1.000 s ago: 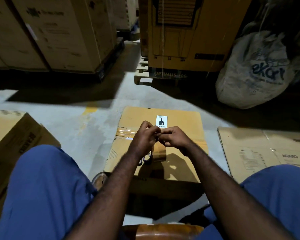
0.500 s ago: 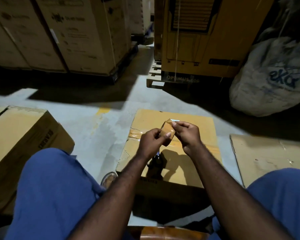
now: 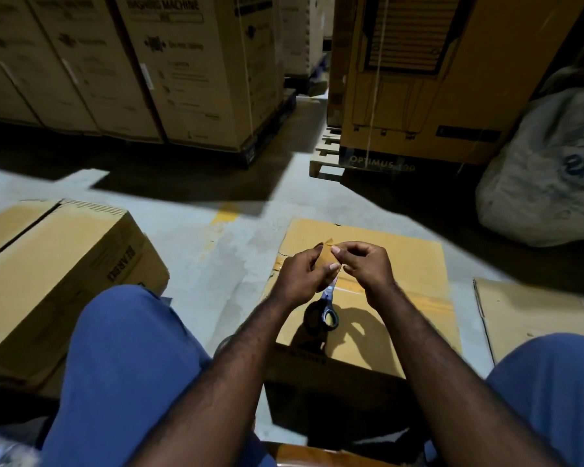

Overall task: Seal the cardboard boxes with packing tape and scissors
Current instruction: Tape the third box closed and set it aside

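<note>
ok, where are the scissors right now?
Head view, centre: the scissors are just below the left hand, handles toward the person, over the cardboard box; whether they lie on it or hang from the hand is unclear.

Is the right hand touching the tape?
Touching. The head view shows the right hand pinching the tape edge while the left hand holds it.

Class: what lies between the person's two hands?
In the head view, a brown packing tape roll, held by the left hand and pinched by the right hand.
</note>
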`<state>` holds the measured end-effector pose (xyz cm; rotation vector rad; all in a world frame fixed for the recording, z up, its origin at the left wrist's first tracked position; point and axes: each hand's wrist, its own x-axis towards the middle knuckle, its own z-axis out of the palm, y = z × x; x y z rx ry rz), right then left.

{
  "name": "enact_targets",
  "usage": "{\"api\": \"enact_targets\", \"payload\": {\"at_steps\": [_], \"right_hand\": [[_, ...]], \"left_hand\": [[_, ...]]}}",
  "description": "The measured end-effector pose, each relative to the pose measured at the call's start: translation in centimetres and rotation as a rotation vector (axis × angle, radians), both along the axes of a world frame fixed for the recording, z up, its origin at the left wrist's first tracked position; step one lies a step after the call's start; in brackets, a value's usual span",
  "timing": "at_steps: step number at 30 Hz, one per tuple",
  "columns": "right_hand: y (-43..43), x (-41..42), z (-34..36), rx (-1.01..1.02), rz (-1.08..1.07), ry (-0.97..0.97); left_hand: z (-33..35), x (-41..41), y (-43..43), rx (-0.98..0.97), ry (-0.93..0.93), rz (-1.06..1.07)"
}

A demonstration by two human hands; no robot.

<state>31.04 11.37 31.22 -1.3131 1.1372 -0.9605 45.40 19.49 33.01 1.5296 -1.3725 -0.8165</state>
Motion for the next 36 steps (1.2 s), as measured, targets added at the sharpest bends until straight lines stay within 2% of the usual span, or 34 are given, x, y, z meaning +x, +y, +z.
{"api": "enact_targets", "payload": {"at_steps": [6,8,13,19,26,31,34,36], "right_hand": [[-0.8,1.9,0.5,0.091,0.084,-0.044],[-2.1,4.0,1.0,0.018,0.117,0.036],[-5.8,11.1,2.4,-0.166,0.196,0.280],[-12.7,18.5,0.8,-0.211,0.282,0.488],[-23.5,19.5,-4.3,-0.170,0.115,0.622],[-25.8,20.1,-8.3,-0.136,0.232,0.674],[-27.2,20.0,-9.4,-0.097,0.126,0.639],[-27.9,19.7,-9.8,-0.074,0.152,0.649]], "left_hand": [[0.2,1.7,0.3,0.019,-0.109,0.036],[0.3,3.2,-0.2,0.023,-0.138,0.088],[1.0,7.5,-3.1,0.102,0.001,0.400],[0.5,13.1,-9.4,0.326,-0.051,0.542],[-3.9,14.0,-13.7,0.458,-0.208,0.511],[-4.9,13.6,-14.4,0.532,-0.338,0.475],[-4.8,13.6,-14.4,0.545,-0.331,0.473],[-4.4,13.4,-14.2,0.532,-0.304,0.472]]}}
